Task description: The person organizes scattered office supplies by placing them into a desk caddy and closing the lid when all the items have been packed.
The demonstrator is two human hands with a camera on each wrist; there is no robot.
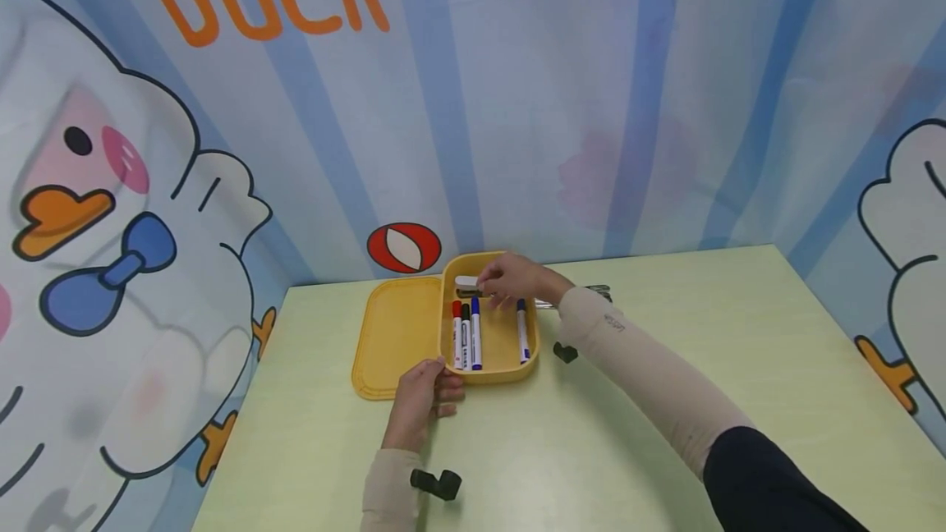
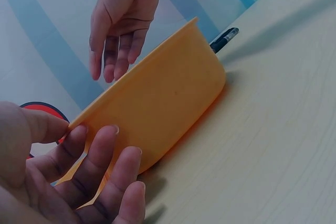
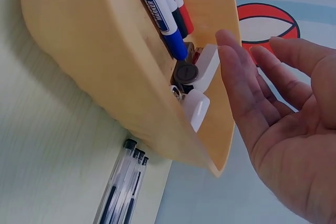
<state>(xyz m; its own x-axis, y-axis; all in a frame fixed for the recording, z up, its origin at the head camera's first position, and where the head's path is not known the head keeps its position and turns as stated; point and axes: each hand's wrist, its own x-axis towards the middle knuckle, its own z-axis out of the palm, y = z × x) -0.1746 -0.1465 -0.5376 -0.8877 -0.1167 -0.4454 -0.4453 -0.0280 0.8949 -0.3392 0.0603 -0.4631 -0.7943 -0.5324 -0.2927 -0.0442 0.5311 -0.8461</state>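
Observation:
A yellow plastic box (image 1: 491,378) stands on the table, holding several whiteboard markers (image 1: 476,339) with red, black and blue caps. At its front left corner my left hand (image 1: 421,401) pinches the rim between thumb and index finger; the other fingers lie loosely outside the wall. Over the back of the box is my right hand (image 1: 513,277), its fingers relaxed and nothing visible in its grasp. Just beneath those fingertips, the right wrist view shows a white block-like piece (image 3: 208,67), a dark grey piece (image 3: 185,72) and a rounded white piece (image 3: 196,109), their kinds unclear.
The flat yellow lid (image 1: 395,339) lies left of the box. Several clear pens with black caps (image 3: 123,187) lie beside the box's right side, partly behind the right arm in the head view. A printed duck backdrop (image 1: 517,105) rises behind the table.

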